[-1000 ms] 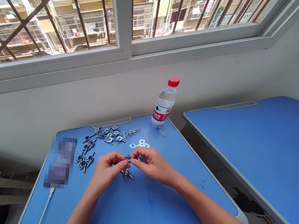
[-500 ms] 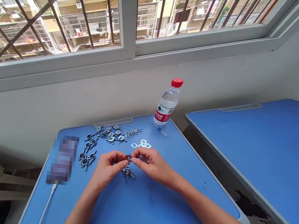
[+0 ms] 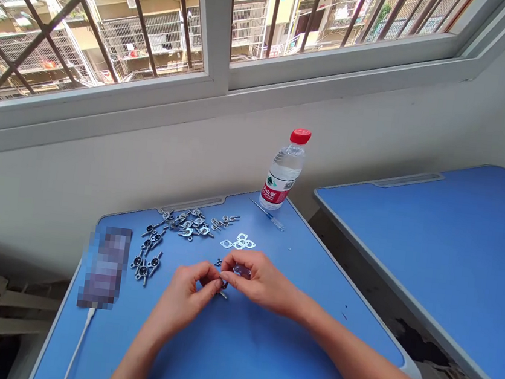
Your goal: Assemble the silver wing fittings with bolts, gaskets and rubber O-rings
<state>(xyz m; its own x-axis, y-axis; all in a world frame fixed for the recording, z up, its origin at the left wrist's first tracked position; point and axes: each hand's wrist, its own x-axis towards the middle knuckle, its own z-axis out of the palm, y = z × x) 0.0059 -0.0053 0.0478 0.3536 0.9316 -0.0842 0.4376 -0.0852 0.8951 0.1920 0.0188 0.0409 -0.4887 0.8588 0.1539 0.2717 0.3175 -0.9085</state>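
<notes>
My left hand (image 3: 193, 292) is closed, thumb and forefinger pinched at a small metal fitting (image 3: 223, 295). Most of that fitting is hidden behind the fingers; a short prong shows below them. My right hand (image 3: 254, 278) is closed too, its thumb and forefinger tips meeting just above the same fitting. What lies between those right fingertips is too small and covered to make out. Under the curl of the right hand shows a dark, shiny plate-like thing (image 3: 242, 270). A few tiny dark pieces (image 3: 218, 262) lie just beyond the fingertips.
Flat silver flange plates (image 3: 239, 243) lie beyond my hands. Several metal fittings with black centres (image 3: 143, 271) and more silver ones (image 3: 193, 225) are grouped to the left. A phone (image 3: 104, 267) with a white cable, a thin pen-like tool (image 3: 268, 215) and a water bottle (image 3: 281, 177) surround them.
My left hand has shifted slightly right and down over the fitting, which is now mostly covered. The small dark plate that was held up between both hands' fingertips no longer shows there.
</notes>
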